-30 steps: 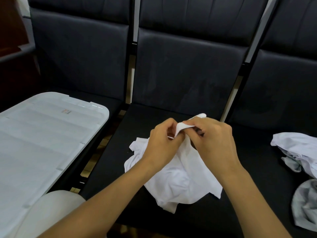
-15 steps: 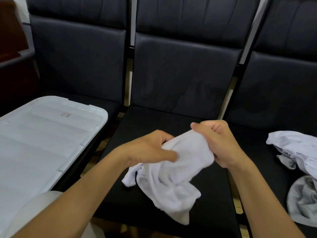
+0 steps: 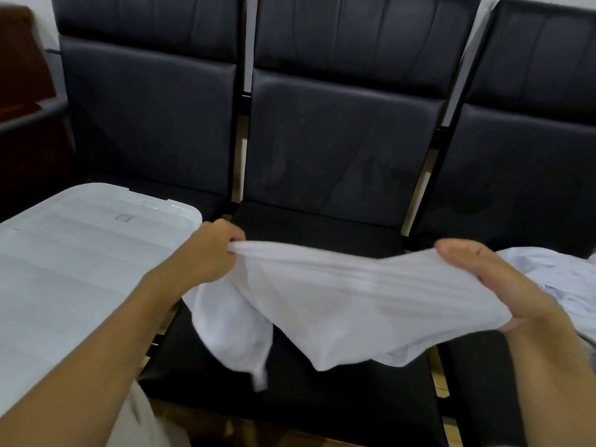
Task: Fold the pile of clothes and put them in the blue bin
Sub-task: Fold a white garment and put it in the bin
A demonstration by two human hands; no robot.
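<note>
So your left hand (image 3: 213,256) and right hand (image 3: 480,285) each grip one end of the white cloth (image 3: 338,301), pulling it flat over the black chair (image 3: 322,230) so it folds easily.

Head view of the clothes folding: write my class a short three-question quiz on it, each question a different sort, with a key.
1. True or false: both hands grip the white garment.
2. Which seat does the garment hang above? A the left chair; B the middle chair; C the right chair.
3. Fill in: the white lid lies to the person's ____.

Key: 1 true, the left hand and right hand hold it stretched between them. 2 B. 3 left.
</note>
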